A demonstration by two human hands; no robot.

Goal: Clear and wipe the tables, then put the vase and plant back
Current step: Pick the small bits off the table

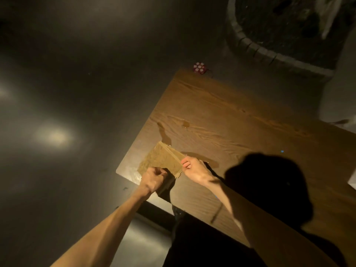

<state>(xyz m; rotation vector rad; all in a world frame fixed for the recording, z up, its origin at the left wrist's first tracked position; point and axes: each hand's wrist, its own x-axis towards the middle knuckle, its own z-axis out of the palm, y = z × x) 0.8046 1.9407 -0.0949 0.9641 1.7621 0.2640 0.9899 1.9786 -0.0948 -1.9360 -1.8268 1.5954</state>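
One wooden table (240, 116) fills most of my view, its top bare of dishes or clutter, so I judge the clearing of this one done. Wet streaks and a small puddle (185, 124) glisten near the middle, which tells me wiping is under way but unfinished. Beyond the far corner sits a large dark ribbed planter (256, 49) on the floor; whether that is the plant to put back I cannot tell, and I see no vase. Nearer, a folded cloth (163, 160) lies at the table's near-left corner. My left hand (154, 180) is closed in a fist on the cloth's near edge, and my right hand (194, 170) pinches its right edge between thumb and fingers. A small red and white object (200, 68) rests on the floor past the table. Returning the vase and plant is left to do
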